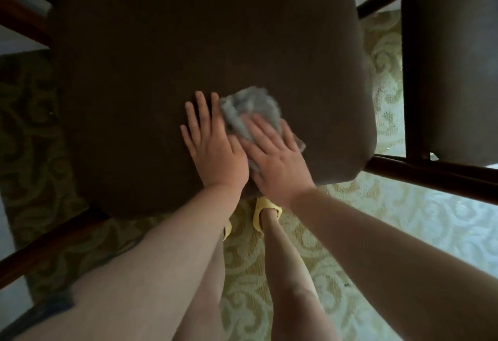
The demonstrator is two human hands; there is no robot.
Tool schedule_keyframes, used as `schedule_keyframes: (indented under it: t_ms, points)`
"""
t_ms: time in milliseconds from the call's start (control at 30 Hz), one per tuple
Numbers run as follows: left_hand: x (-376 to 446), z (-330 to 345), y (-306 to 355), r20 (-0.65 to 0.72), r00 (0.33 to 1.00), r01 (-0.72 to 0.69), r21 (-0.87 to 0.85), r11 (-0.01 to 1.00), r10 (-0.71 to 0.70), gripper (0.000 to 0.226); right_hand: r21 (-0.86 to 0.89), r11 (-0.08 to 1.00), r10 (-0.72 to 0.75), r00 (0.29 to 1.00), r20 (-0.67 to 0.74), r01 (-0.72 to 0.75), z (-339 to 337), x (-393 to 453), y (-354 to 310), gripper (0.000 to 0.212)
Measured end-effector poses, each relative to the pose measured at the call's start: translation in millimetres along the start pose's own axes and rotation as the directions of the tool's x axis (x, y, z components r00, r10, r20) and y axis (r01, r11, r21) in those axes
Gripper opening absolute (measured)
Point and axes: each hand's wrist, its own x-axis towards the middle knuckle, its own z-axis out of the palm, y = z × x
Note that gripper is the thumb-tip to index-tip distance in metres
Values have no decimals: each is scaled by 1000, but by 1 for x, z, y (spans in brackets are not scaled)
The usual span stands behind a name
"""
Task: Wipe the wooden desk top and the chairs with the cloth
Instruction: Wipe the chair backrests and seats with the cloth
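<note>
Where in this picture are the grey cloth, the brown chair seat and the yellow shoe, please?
grey cloth [250, 109]: head view, crumpled upper part.
brown chair seat [188, 44]: head view, bare middle of the cushion.
yellow shoe [265, 206]: head view, toe end.

My one camera sits on my head, looking steeply down and forward, close over the chair seat [188, 71], taking in my forearms and the carpet [404, 233] beneath.
</note>
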Motion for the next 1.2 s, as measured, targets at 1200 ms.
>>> schedule_keyframes:
  t_ms: [1200]
  points:
    - [85,-57,-33,-17,989,150,103,983,-149,65,83,996,-26,995,98,18,-50,217,-13,55]
